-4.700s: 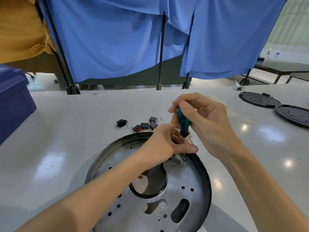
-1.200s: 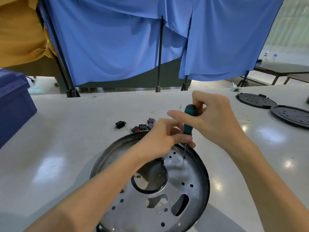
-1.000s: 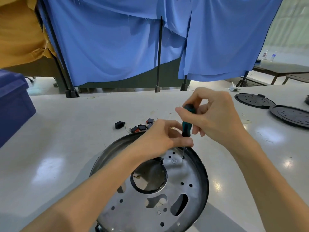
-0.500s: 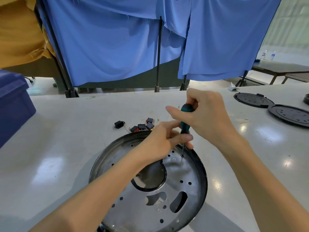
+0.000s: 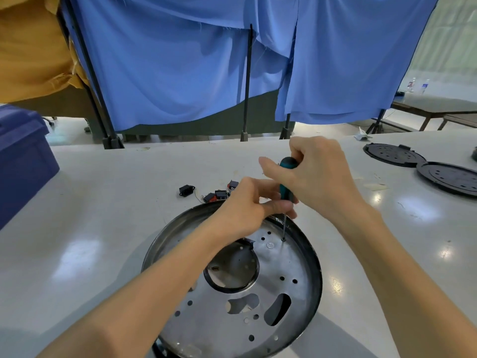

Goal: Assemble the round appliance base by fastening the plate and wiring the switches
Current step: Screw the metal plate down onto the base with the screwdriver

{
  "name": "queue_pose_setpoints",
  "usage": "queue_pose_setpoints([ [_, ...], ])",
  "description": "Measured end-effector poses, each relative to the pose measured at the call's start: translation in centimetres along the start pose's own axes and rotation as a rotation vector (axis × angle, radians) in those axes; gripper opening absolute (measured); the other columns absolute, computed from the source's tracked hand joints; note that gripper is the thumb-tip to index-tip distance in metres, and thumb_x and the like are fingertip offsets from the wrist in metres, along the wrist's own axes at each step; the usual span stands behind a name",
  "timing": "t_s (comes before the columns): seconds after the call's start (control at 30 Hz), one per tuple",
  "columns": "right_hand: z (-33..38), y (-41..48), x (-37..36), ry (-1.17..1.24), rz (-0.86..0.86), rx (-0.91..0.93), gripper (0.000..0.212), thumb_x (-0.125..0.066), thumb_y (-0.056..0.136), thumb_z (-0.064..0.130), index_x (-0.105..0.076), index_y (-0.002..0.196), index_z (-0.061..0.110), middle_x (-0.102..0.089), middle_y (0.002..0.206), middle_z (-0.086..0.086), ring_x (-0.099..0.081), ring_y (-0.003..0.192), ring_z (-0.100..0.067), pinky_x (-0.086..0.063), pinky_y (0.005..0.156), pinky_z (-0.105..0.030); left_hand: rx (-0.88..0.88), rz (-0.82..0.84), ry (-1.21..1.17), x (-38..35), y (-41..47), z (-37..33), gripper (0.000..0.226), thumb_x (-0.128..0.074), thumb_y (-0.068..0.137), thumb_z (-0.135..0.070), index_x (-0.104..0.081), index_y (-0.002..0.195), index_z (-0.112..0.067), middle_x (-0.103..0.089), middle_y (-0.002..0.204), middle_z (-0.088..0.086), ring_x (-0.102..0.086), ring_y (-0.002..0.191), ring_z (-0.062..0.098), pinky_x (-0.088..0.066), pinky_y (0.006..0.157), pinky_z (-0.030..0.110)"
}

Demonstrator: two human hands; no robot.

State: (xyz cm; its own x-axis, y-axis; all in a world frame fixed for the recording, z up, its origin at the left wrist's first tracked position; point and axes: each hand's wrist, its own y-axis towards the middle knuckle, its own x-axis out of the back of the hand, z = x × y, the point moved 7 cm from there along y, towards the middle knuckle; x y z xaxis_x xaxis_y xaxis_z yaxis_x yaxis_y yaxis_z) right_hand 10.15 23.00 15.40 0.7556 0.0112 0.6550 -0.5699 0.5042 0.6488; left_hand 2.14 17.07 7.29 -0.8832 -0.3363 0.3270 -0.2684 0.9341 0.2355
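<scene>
Right hand (image 5: 318, 180) — wrapped round the upright screwdriver (image 5: 288, 164) handle. Left hand (image 5: 245, 208) — curled at the shaft, seemingly pinching it. Tip on a screw (image 5: 283, 239) in the plate (image 5: 291, 262), far side of the round base (image 5: 316, 275). Switches (image 5: 219, 195): on the surface (image 5: 103, 215), just beyond the base.

Blue curtains (image 5: 180, 68) hang behind the white table (image 5: 103, 202), a blue bin (image 5: 23, 161) at its left edge.

Switches (image 5: 220, 194) are partly hidden, the base's (image 5: 302, 254) near rim cropped.
</scene>
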Motion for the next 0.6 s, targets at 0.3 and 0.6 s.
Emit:
queue_pose_setpoints([
  [0.3,-0.4,-0.3,0.6,0.220,0.032,0.060,0.036,-0.076,0.078,0.021,-0.050,0.057,0.008,-0.044,0.050,0.004,-0.040,0.047,-0.011,-0.036,0.051,-0.023,0.020,-0.008,-0.003,-0.4,0.0,0.2,0.025,-0.079,0.078,-0.032,-0.068,0.101,-0.028,-0.073,0.081,-0.003,-0.070,0.084,0.012,-0.047,0.096,0.040],
  [0.6,-0.8,-0.1,1.4,0.214,0.171,0.034,0.030,-0.077,0.075,0.042,-0.061,0.069,0.017,-0.061,0.062,0.008,-0.057,0.048,-0.010,-0.040,0.049,-0.025,0.041,0.046,-0.024,-0.5,0.0,0.4,0.019,-0.052,0.099,-0.013,-0.070,0.105,-0.013,-0.076,0.090,0.002,-0.067,0.104,0.013,-0.039,0.109,0.047],
])
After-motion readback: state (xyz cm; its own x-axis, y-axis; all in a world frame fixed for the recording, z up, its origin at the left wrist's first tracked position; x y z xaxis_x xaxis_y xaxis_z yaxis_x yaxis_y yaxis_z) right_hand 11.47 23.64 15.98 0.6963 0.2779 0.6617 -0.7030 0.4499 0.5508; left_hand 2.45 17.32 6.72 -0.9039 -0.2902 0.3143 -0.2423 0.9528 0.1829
